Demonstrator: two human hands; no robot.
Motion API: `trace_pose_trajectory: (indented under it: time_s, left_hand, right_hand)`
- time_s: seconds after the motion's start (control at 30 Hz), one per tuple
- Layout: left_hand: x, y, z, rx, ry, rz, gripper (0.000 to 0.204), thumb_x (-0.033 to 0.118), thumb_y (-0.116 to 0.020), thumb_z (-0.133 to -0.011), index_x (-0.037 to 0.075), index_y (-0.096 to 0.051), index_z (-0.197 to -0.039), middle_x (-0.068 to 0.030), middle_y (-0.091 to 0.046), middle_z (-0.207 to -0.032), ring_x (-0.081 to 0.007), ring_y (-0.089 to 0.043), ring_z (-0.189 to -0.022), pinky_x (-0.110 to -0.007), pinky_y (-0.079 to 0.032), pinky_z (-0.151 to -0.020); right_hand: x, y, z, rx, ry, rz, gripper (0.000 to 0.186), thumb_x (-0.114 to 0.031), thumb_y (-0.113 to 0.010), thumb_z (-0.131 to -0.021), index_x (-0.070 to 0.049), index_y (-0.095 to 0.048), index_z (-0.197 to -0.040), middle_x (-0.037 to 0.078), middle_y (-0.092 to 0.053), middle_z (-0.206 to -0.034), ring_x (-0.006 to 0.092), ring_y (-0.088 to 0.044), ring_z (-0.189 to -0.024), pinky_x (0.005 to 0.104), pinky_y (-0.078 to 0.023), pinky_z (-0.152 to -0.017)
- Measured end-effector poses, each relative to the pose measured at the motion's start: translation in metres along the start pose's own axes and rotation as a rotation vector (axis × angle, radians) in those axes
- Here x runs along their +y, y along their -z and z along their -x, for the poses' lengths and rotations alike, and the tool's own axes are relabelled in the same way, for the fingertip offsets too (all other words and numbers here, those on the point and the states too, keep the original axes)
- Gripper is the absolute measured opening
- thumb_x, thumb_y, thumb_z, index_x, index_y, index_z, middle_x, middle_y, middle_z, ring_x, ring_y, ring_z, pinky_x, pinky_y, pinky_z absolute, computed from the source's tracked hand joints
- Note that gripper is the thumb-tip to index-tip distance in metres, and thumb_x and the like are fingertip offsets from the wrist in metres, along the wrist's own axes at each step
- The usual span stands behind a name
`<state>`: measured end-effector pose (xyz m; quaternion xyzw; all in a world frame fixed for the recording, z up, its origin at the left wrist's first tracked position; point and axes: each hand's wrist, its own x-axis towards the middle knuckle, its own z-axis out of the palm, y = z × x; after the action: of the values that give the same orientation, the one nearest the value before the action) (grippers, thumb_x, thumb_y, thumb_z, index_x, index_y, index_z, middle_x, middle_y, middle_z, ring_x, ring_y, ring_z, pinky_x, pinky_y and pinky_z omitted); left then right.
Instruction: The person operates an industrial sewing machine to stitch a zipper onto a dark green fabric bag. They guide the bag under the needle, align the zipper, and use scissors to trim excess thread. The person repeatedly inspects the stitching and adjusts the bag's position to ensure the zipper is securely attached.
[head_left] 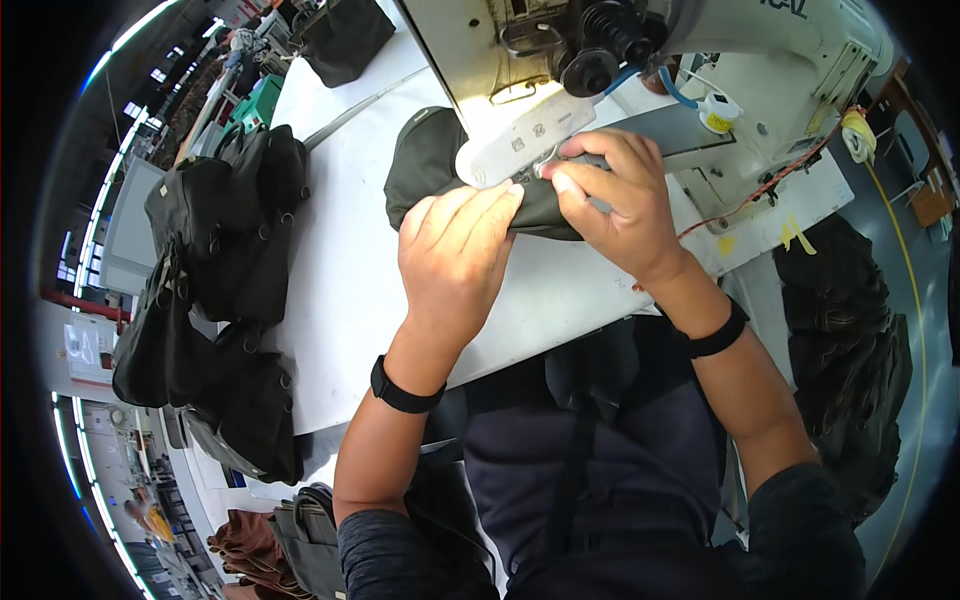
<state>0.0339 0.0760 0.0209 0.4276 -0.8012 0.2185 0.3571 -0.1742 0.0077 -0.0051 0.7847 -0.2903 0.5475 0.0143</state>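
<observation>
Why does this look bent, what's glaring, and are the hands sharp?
In the head view throughout: fisheye distortion bends edges; ceiling lights glare in streaks along the left rim; warm glow on the sewing machine; left hand and right hand look sharp.

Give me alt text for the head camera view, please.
A person's left hand lies on dark fabric at a sewing machine, while the right hand pinches a small pale piece. Dark bags are heaped along the left of a white table.

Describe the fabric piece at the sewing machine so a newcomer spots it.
Find the pale sewing machine at upper right. Its rounded bar overlaps a dark greenish fabric piece. Unlike the dark bags heaped at left, it has the left hand and right hand at it.
</observation>
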Motion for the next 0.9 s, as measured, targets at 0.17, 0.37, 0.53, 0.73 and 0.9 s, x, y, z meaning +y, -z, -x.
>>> trace_pose_trajectory:
  time_s: [0.17, 0.37, 0.53, 0.73, 0.9]
  left_hand:
    - [-0.0010, 0.0016, 0.0008, -0.017, 0.018, -0.015, 0.044, 0.004, -0.086, -0.071, 0.011, -0.078, -0.114, -0.0005, -0.080, -0.114, -0.0211, -0.072, -0.104, -0.037, -0.050, -0.094]
    - [0.0008, 0.0045, -0.0026, -0.043, 0.036, 0.001, 0.044, 0.003, -0.086, -0.071, 0.011, -0.078, -0.113, -0.0009, -0.080, -0.115, -0.0212, -0.072, -0.104, -0.036, -0.050, -0.093]
    - [0.0006, 0.0020, -0.0033, -0.035, 0.038, 0.019, 0.044, 0.001, -0.085, -0.070, 0.010, -0.079, -0.113, -0.0020, -0.080, -0.115, -0.0228, -0.072, -0.104, -0.037, -0.049, -0.093]
    - [-0.0007, 0.0039, -0.0030, -0.050, 0.044, 0.027, 0.044, 0.001, -0.086, -0.070, 0.010, -0.079, -0.112, -0.0023, -0.080, -0.114, -0.0229, -0.072, -0.104, -0.037, -0.049, -0.092]
    - [-0.0008, 0.0051, -0.0022, -0.064, 0.060, 0.020, 0.044, 0.001, -0.086, -0.071, 0.011, -0.079, -0.113, -0.0016, -0.080, -0.114, -0.0217, -0.072, -0.104, -0.036, -0.049, -0.090]
  right_hand:
    - [-0.0016, -0.0005, -0.0008, -0.006, -0.014, -0.009, 0.016, -0.015, -0.073, -0.086, -0.016, -0.083, -0.099, 0.000, -0.069, -0.105, 0.0201, -0.062, -0.099, 0.0374, -0.042, -0.093]
    - [-0.0012, -0.0017, -0.0017, 0.015, -0.008, 0.008, 0.015, -0.015, -0.073, -0.086, -0.015, -0.083, -0.098, 0.000, -0.069, -0.105, 0.0199, -0.063, -0.099, 0.0375, -0.042, -0.093]
    - [0.0022, -0.0021, -0.0003, 0.027, 0.011, 0.010, 0.014, -0.014, -0.074, -0.086, -0.014, -0.082, -0.097, 0.001, -0.069, -0.104, 0.0204, -0.063, -0.098, 0.0381, -0.041, -0.093]
    - [0.0005, -0.0036, -0.0010, 0.031, 0.001, 0.002, 0.013, -0.013, -0.074, -0.085, -0.014, -0.082, -0.096, 0.001, -0.069, -0.103, 0.0207, -0.063, -0.097, 0.0384, -0.042, -0.092]
    - [-0.0035, -0.0039, -0.0028, 0.034, -0.018, 0.019, 0.013, -0.013, -0.074, -0.085, -0.014, -0.082, -0.096, 0.001, -0.069, -0.103, 0.0207, -0.063, -0.097, 0.0384, -0.042, -0.092]
